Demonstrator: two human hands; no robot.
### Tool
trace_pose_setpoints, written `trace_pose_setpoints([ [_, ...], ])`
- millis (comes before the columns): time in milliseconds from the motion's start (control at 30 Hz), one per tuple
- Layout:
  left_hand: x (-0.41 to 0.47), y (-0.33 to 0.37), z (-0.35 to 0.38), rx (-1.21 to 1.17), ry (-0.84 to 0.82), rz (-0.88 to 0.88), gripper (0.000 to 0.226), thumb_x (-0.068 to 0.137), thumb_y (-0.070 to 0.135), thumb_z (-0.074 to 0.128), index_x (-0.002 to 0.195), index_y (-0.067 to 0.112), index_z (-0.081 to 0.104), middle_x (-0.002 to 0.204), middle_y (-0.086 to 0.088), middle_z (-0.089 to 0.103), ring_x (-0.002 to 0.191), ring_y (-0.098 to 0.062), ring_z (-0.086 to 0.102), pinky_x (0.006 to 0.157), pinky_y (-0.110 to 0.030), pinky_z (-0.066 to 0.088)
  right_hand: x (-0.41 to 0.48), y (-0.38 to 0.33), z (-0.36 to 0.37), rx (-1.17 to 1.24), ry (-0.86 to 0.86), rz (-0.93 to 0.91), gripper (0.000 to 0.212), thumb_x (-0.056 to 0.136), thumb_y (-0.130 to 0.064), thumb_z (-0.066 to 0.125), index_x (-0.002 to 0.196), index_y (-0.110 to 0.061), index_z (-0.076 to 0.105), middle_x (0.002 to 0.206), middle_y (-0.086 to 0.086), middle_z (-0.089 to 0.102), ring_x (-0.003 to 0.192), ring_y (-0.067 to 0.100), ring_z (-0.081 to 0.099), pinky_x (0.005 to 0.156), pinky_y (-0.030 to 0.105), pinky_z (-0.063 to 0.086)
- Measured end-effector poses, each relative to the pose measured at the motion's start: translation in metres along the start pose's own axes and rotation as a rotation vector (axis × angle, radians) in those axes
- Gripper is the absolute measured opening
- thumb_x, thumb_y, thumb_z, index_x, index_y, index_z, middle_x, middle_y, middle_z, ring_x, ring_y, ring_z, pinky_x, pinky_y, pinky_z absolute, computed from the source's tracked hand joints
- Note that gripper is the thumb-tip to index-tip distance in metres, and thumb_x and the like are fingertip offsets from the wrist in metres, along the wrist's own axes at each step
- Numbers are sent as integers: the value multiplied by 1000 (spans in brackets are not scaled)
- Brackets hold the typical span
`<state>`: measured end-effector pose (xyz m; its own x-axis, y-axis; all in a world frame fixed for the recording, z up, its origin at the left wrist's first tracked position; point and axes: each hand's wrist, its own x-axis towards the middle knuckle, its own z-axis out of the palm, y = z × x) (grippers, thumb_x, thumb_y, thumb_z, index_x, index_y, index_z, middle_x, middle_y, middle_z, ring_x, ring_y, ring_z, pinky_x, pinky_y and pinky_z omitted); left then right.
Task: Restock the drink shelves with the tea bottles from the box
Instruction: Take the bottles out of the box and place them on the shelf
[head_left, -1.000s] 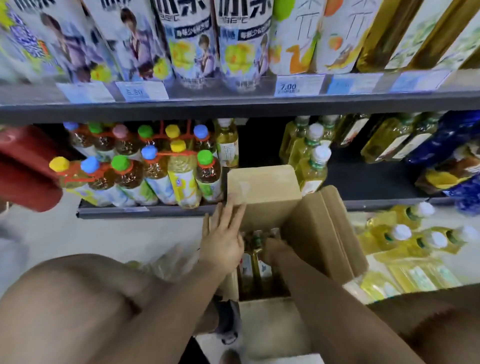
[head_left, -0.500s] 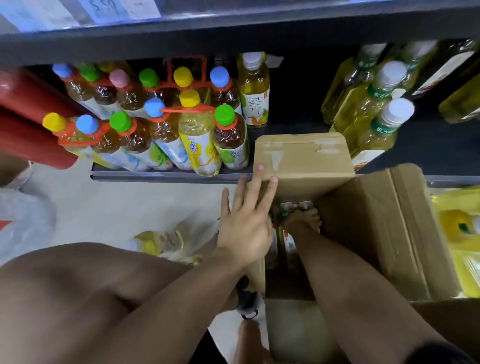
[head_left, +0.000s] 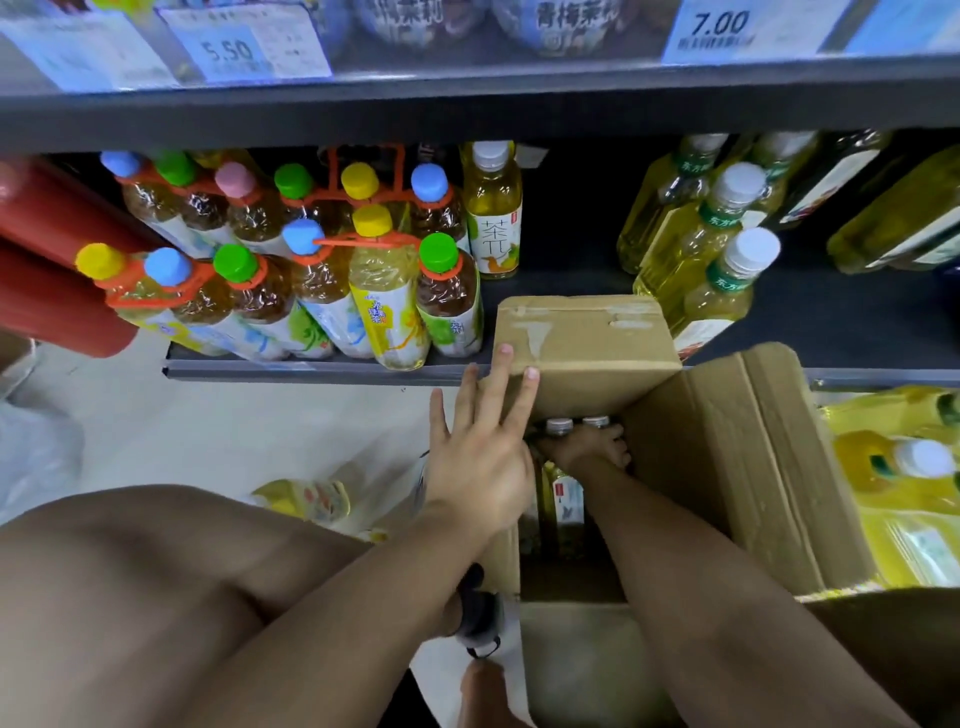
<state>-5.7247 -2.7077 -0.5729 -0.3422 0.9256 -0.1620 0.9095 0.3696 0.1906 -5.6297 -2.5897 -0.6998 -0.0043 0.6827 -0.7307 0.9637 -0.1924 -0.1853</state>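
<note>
An open cardboard box (head_left: 727, 467) stands on the floor in front of the lowest shelf (head_left: 571, 280). Inside it stand tea bottles (head_left: 563, 499) with yellow liquid and white caps. My left hand (head_left: 483, 447) presses flat with straight fingers against the box's far left flap (head_left: 582, 338). My right hand (head_left: 584, 447) reaches down into the box and grips the necks of two tea bottles near their caps. One tea bottle of the same kind (head_left: 491, 208) stands alone on the shelf, behind the flap.
Packs of bottles with coloured caps (head_left: 322, 270) fill the shelf's left part; yellow bottles with white caps (head_left: 711, 270) stand at its right. Red cylinders (head_left: 47, 270) jut in at the left. Wrapped yellow bottles (head_left: 909, 493) lie right of the box. My knee (head_left: 130, 571) is low left.
My view has tilted down and come closer to the box. My right hand has risen from deep inside the box to the bottle necks. My left hand stays on the flap.
</note>
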Motion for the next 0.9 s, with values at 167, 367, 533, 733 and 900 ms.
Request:
trace_pose_setpoints([
  [167,-1,1,-2,33,-16,-13,81,95,25,42,158,30,-8,160,3,-34,153,-31,-5,119,-61,7,-28,12,-11,58,118,-74,104,70,-60,74,145,-4,30,135,23,35,124,42,40,107,45,37],
  [367,-7,6,-12,101,-77,-24,83,95,22,38,156,31,-18,160,2,-35,151,-31,-17,121,-55,-5,-88,15,-47,41,289,-227,76,75,-60,68,126,-7,52,123,19,42,108,34,47,99,37,39],
  [533,-16,32,-42,66,-123,-6,77,96,26,42,159,18,-2,165,-9,-18,151,-30,-18,123,-50,-1,-138,8,-107,79,394,-423,47,74,-68,60,88,-23,62,98,7,59,101,30,45,85,36,37],
  [733,-17,76,-111,-338,28,18,94,82,45,65,154,26,8,149,-8,40,132,-30,46,101,-46,46,-237,-4,-206,241,509,-612,44,79,-55,67,76,-11,63,72,2,49,88,21,41,79,34,41],
  [900,-23,109,-205,-447,239,36,82,84,49,67,148,22,22,133,-7,53,111,-26,59,80,-39,52,-322,-8,-284,253,532,-761,48,79,-57,69,60,-21,44,67,3,46,91,23,44,76,38,33],
])
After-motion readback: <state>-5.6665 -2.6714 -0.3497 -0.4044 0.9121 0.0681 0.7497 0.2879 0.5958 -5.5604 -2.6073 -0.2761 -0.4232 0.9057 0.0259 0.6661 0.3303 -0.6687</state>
